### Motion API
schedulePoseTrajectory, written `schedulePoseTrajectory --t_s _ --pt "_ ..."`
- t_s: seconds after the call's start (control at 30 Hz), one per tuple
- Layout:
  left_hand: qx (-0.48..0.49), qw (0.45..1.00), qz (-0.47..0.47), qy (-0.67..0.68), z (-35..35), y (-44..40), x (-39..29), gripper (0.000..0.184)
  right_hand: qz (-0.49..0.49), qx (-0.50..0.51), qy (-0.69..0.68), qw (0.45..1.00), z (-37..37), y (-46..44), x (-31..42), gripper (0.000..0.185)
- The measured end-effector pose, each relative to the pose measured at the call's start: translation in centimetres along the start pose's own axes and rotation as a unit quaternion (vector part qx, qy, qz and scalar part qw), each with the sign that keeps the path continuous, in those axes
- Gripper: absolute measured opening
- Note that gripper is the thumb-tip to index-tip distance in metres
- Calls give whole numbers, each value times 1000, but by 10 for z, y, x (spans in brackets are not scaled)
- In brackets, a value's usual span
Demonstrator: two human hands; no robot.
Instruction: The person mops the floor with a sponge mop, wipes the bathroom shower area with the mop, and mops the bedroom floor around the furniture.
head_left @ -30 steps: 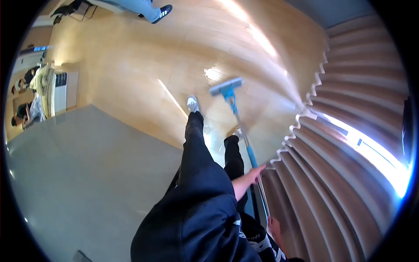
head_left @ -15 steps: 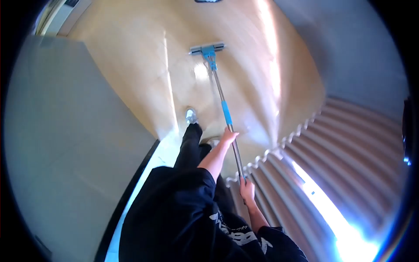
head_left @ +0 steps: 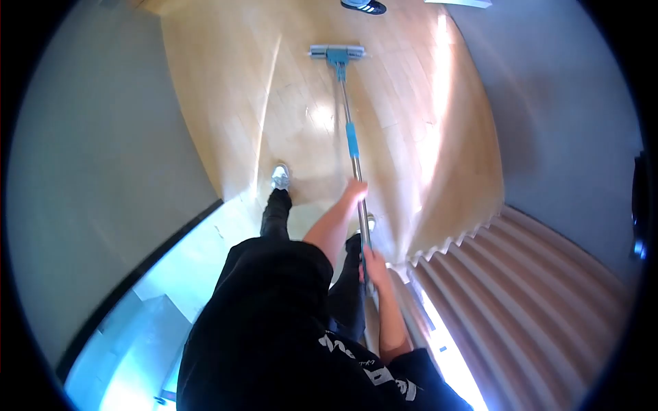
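A sponge mop [head_left: 352,140] with a metal pole, a blue sleeve and a blue-and-grey head [head_left: 337,55] stretches ahead of me, its head on the wooden floor. Partway down the pole, my left hand [head_left: 355,190] is closed around the metal below the blue sleeve. Closer to my body, my right hand [head_left: 373,266] grips the pole near its end. Both sets of fingers are wrapped around it.
Grey walls [head_left: 96,164] rise on both sides of the wooden floor [head_left: 219,89]. A pleated brown curtain [head_left: 507,288] hangs at the lower right. Another person's dark shoe [head_left: 364,7] is beyond the mop head. My left shoe [head_left: 280,177] is forward.
The mop head has moved farther ahead and now sits straighter across the view. Both hands still hold the pole. The view has turned, and my feet are farther apart.
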State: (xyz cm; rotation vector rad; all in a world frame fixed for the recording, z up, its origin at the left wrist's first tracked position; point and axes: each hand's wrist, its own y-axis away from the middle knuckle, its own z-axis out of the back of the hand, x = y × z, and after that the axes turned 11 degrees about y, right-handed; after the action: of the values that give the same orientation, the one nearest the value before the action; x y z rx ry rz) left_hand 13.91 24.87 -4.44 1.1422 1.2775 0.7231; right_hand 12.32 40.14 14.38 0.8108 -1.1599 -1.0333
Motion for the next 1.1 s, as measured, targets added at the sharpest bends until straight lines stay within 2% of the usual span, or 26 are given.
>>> schedulePoseTrajectory --t_s 0.03,0.07,0.1,0.13,0.17,0.2,0.27,0.3,0.33,0.37,0.43,0.6,0.67,0.7,0.73,0.77,0.8,0.83,0.87,0.9,0.93,0.97,1.0,1.03,1.1 --pt "56 998 17 -10 -17 1 41 22 -1 -80 90 993 14 25 -25 46" --pt "80 984 72 145 -45 26 77 18 -32 -87 127 988 38 43 -56 49" --pt "103 943 130 289 -72 56 120 14 -119 -84 155 977 61 55 -108 53" --pt "109 911 157 366 -101 79 163 10 -70 -148 251 954 80 73 -155 50" --pt "98 884 243 386 -131 98 208 4 -34 -218 349 911 99 92 -203 48" --pt "155 861 257 410 -160 109 267 2 -132 -114 324 930 129 127 -197 43" --pt "162 884 342 273 -202 188 276 11 -78 -149 278 946 169 164 -333 41" --pt "142 872 417 214 -228 202 309 8 -90 -128 300 941 190 188 -363 41" --pt "179 839 463 226 -247 216 342 9 -101 -106 321 936 210 212 -391 41" --pt "186 847 474 154 -257 244 338 13 -120 -89 337 930 226 234 -398 42" --pt "37 851 524 18 -280 285 327 17 -155 -76 363 916 243 256 -383 42" --pt "34 917 387 90 -282 276 393 20 -171 -71 411 893 252 251 -357 42" --pt "30 932 322 162 -273 250 403 22 -140 -81 441 883 248 233 -347 43" --pt "34 929 281 240 -275 233 412 22 -123 -83 458 877 243 223 -339 43" --pt "34 874 222 431 -270 232 383 26 -107 -87 474 870 240 210 -327 43" --pt "2 929 280 241 -266 209 343 27 -89 -94 484 865 238 192 -314 43" --pt "81 929 202 298 -240 209 287 29 -65 -103 496 860 237 171 -298 43" --pt "45 917 184 350 -235 185 251 28 -37 -113 504 856 235 148 -278 43" --pt "57 905 152 393 -232 141 247 27 2 -92 434 896 237 117 -250 43" --pt "61 932 71 351 -205 120 211 26 38 -94 412 905 220 96 -205 44" --pt "-56 929 50 362 -185 100 170 28 75 -93 390 913 203 76 -161 45" --pt "-95 955 25 281 -147 79 130 33 78 -86 401 909 181 53 -127 48" --pt "-59 973 -26 220 -103 62 96 36 27 -41 360 932 155 26 -104 49" --pt "-86 981 -70 156 -59 58 56 37 -21 4 316 949 127 4 -79 52" --pt "-93 974 -78 194 20 42 -9 36 44 -11 310 950 57 -6 -5 52"
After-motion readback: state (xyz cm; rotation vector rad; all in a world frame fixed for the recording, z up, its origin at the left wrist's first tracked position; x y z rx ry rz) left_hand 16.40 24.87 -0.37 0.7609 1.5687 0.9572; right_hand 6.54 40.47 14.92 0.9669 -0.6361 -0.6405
